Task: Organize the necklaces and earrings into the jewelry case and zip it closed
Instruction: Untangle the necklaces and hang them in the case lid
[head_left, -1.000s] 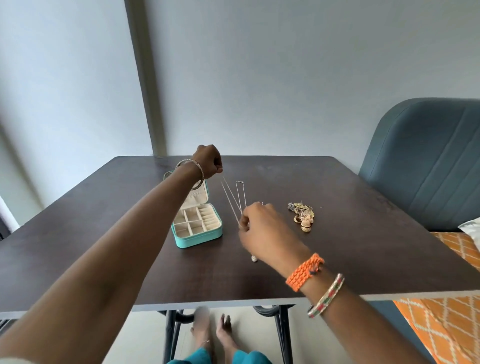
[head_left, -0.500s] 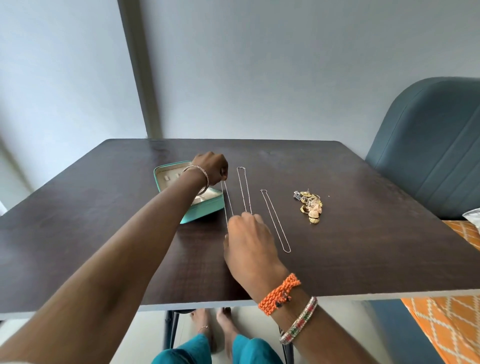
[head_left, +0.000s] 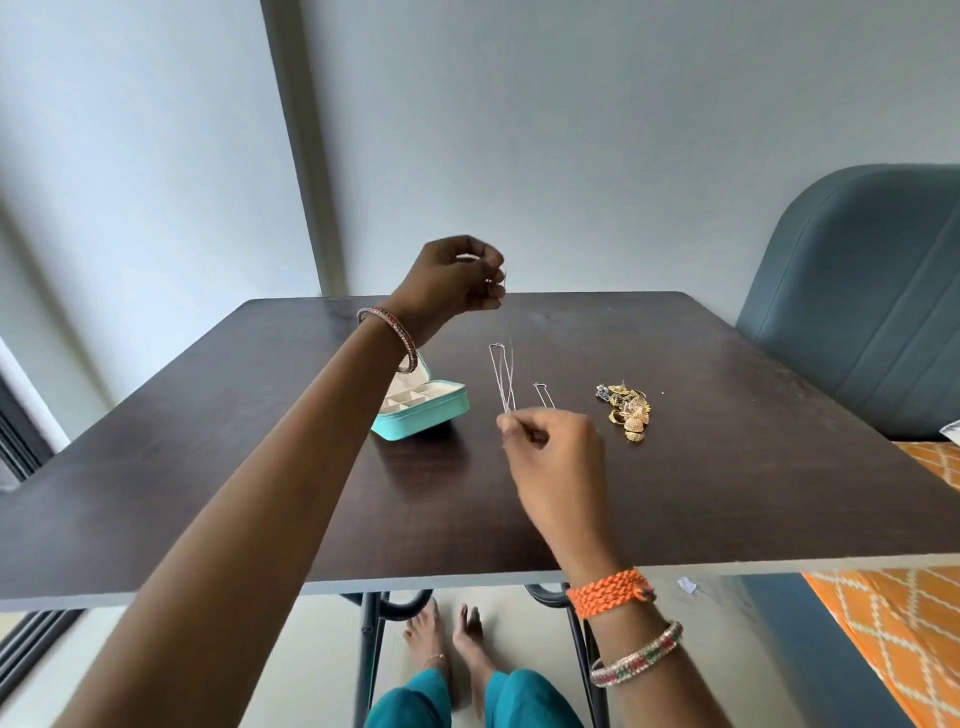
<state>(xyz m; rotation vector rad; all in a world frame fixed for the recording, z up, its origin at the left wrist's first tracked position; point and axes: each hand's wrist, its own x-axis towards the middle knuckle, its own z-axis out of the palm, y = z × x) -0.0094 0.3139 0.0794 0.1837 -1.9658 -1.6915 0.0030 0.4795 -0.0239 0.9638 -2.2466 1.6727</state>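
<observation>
The right hand (head_left: 553, 452) pinches the lower end of a thin chain (head_left: 508, 364), and the left hand (head_left: 457, 275), raised farther back, pinches its top. Keep the chain taut and gather it slowly into loops so it won't knot. The open case (head_left: 426, 415) sits left; earrings (head_left: 628, 413) lie right.

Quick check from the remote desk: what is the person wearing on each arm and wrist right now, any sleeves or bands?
Both forearms are bare, with no sleeves in view. The left hand has one thin metal bangle with red and green stones at the wrist. The right hand has a braided orange cord wristband, and behind it a beaded bangle in red, green and white.
</observation>
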